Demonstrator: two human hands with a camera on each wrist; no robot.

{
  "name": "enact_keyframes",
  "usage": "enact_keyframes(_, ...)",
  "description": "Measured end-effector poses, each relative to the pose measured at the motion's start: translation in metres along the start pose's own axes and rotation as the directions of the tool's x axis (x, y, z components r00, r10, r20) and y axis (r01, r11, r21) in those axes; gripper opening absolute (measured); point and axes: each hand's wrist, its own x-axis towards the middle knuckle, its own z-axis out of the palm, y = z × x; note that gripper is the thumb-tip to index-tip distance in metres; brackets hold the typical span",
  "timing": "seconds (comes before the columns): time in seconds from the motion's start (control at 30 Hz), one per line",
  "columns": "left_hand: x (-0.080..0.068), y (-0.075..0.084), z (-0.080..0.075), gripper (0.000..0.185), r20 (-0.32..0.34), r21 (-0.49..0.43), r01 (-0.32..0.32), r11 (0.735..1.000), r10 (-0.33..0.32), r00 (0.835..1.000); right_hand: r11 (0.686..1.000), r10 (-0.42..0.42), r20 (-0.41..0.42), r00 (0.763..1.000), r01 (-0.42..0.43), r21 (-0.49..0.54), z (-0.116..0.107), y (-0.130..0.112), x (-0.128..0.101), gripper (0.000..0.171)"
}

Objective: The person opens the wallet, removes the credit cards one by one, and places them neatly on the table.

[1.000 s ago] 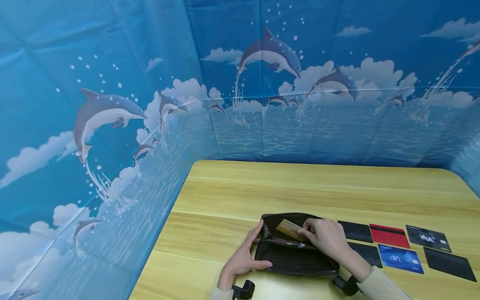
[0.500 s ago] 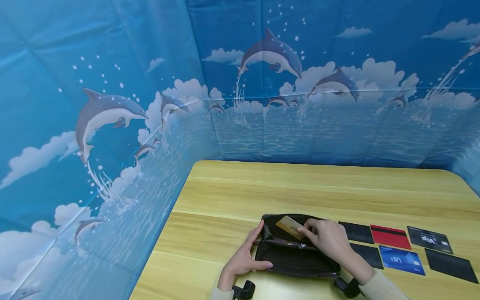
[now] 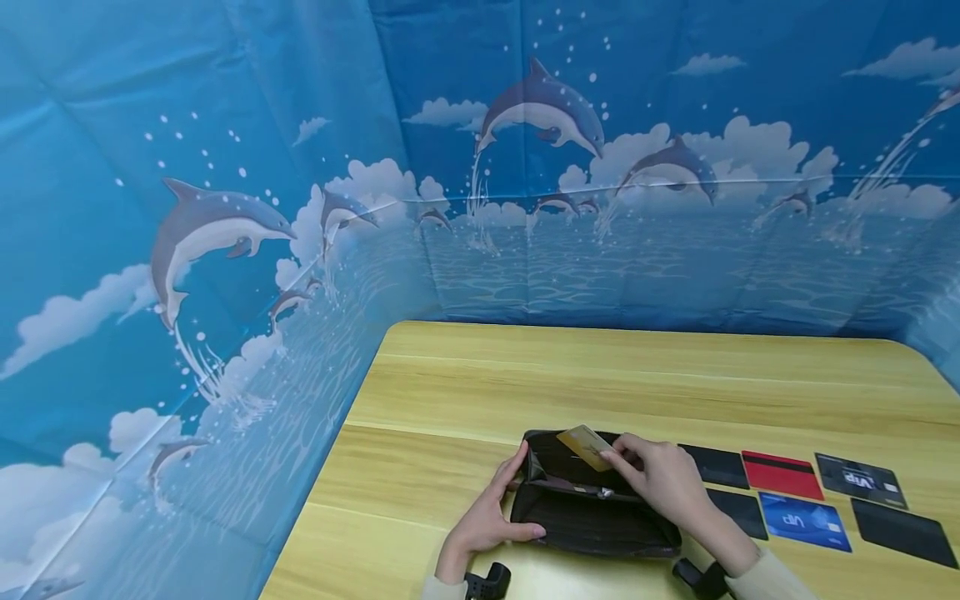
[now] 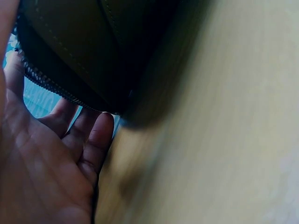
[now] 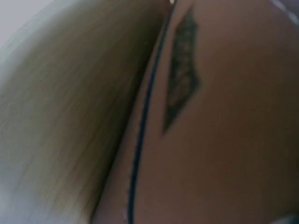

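Note:
A dark zip wallet (image 3: 600, 527) lies spread open on the wooden table. My left hand (image 3: 483, 518) grips its left end, thumb at the near edge and fingers along the far side. In the left wrist view, the fingers of my left hand (image 4: 60, 140) curl up against the wallet's toothed zip edge (image 4: 51, 86). Over the far compartment, my right hand (image 3: 663, 479) pinches a gold card (image 3: 585, 447) by its right end, tilted, its far corner above the wallet's back edge. The right wrist view is dim and does not show the fingertips or the card.
Right of the wallet, several cards lie in two rows: a red card (image 3: 782, 475), a blue VIP card (image 3: 804, 521), a black VIP card (image 3: 860, 481) and plain black ones such as the black card (image 3: 902, 532). A dolphin-print sheet (image 3: 480, 250) hangs behind the table (image 3: 637, 367).
My right hand has raised the gold card slightly, up and out of the wallet's far compartment, showing more of it. My left hand stays in place on the wallet.

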Motion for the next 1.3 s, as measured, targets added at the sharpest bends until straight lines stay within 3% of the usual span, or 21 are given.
enact_keyframes(0.23,-0.001,0.02,0.001,0.105,0.027,-0.025,0.0,1.0,0.0,1.0,0.993,0.071,-0.009,0.997,-0.07,0.098,0.0,0.0,-0.002,0.013)
enact_keyframes(0.37,-0.002,0.027,0.0,0.104,0.029,-0.033,-0.021,0.999,0.022,0.999,0.969,0.119,0.017,0.993,-0.12,0.214,-0.003,-0.003,-0.002,0.009)
enact_keyframes(0.47,-0.001,0.017,0.0,0.106,0.019,-0.011,-0.013,1.0,0.013,1.0,0.932,0.166,0.077,0.983,-0.182,0.314,-0.008,-0.005,-0.002,0.01)
enact_keyframes(0.6,0.0,0.002,0.001,0.107,0.007,0.005,0.009,1.0,-0.009,1.0,0.857,0.25,0.179,0.952,-0.303,0.417,-0.013,-0.005,-0.002,0.018)
enact_keyframes(0.77,0.0,-0.002,0.001,0.107,0.005,-0.014,0.004,1.0,-0.004,1.0,0.771,0.321,0.237,0.917,-0.398,0.497,-0.016,-0.003,0.0,0.021)
enact_keyframes(0.97,-0.001,0.003,0.001,0.109,0.004,0.012,0.002,1.0,-0.002,1.0,0.733,0.314,0.275,0.909,-0.416,0.539,-0.017,0.0,0.0,0.024)
enact_keyframes(1.2,0.0,0.032,-0.002,0.104,0.021,-0.002,-0.02,1.0,0.02,1.0,0.71,0.309,0.262,0.914,-0.405,0.576,-0.019,0.0,0.0,0.026)
enact_keyframes(1.3,0.0,0.036,-0.003,0.104,0.029,-0.007,0.0,1.0,0.0,1.0,0.695,0.311,0.261,0.914,-0.406,0.593,-0.019,0.0,-0.002,0.028)
